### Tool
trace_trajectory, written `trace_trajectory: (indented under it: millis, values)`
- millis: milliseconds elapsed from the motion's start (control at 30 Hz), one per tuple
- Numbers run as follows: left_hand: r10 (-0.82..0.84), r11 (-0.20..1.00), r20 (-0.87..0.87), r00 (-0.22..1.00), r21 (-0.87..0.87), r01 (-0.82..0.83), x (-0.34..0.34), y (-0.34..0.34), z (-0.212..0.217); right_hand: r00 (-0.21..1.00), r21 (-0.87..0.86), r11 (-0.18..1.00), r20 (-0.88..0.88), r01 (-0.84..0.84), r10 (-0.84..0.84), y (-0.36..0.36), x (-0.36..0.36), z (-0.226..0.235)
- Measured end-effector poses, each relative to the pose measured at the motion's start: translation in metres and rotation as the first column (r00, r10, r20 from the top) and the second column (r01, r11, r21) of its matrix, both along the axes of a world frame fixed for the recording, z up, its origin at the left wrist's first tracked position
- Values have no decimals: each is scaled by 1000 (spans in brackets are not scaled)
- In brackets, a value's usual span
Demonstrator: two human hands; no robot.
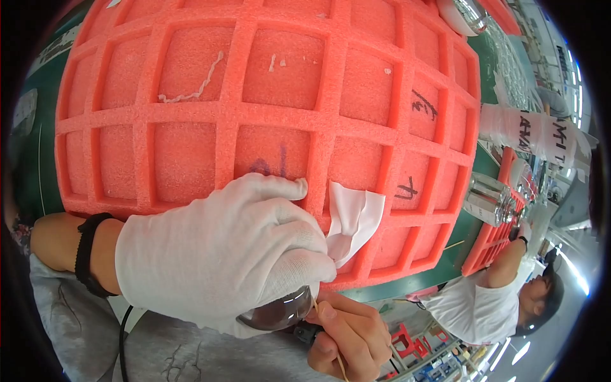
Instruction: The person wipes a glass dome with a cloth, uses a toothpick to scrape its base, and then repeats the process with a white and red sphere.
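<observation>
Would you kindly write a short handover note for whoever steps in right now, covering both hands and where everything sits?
Left hand: white-gloved, closed on a dark rounded glass piece, with a white cloth at its fingertips.
Right hand: bare, pinching a thin wooden stick whose tip is at the glass piece.
Things: the orange foam tray lies just ahead; the cells in view look empty apart from scraps.
Done: not clear from this view.
Left: the piece is in hand, not yet set in any cell.
</observation>
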State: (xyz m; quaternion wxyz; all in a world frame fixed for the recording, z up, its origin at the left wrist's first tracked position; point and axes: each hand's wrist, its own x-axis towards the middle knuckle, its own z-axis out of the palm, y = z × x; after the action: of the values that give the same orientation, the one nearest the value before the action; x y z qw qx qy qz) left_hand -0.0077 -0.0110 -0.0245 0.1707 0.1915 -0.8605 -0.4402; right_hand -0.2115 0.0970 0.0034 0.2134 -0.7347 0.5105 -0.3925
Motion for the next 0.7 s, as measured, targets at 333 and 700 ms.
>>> trace_trajectory:
  millis: [333, 700]
  values:
    - [-14, 1000, 27, 1000, 2, 14, 0, -3, 3, 999, -10, 1000, 44, 21, -21, 0, 3, -1]
    - [41, 999, -16, 999, -30, -41, -3, 1, -2, 998, -26, 999, 37, -45, 46, -6, 0, -5]
